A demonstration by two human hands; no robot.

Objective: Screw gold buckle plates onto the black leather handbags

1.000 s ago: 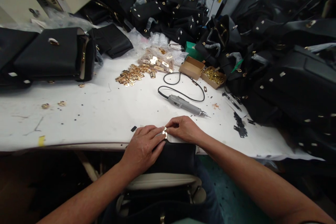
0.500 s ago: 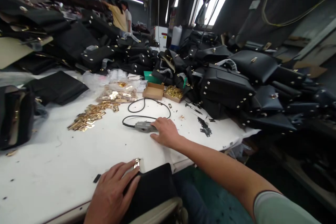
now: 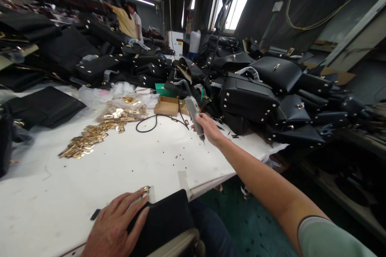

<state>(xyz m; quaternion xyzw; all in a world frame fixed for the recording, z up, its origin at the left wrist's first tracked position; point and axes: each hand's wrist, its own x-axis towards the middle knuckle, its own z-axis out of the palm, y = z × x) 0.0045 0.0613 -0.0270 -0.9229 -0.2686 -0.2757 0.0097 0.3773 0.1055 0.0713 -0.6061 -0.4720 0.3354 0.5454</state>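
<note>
In my right hand [image 3: 209, 129], closed around its lower half, an electric screwdriver [image 3: 193, 108] with a grey body is held above the table, its bit pointing down. My left hand [image 3: 117, 223] lies over a black bag [image 3: 167, 219] at the table's front edge, fingers stretched out. Its fingertips touch a small shiny metal clasp piece [image 3: 146, 191] at the bag's edge. The palm covers part of the bag. A small black piece [image 3: 95, 214] lies left of that hand.
A pile of gold metal plates [image 3: 84, 140] lies on the white table [image 3: 120, 180], with bagged fittings [image 3: 123, 110] behind it. A cardboard box [image 3: 166, 106] and a black cord [image 3: 146, 124] lie farther back. Black bags [image 3: 249, 98] are heaped behind; two people [image 3: 129, 22] stand far off.
My right hand has lifted the electric screwdriver off the table and turned it bit-down. My left hand stays on the bag. The view has shifted slightly to the right.
</note>
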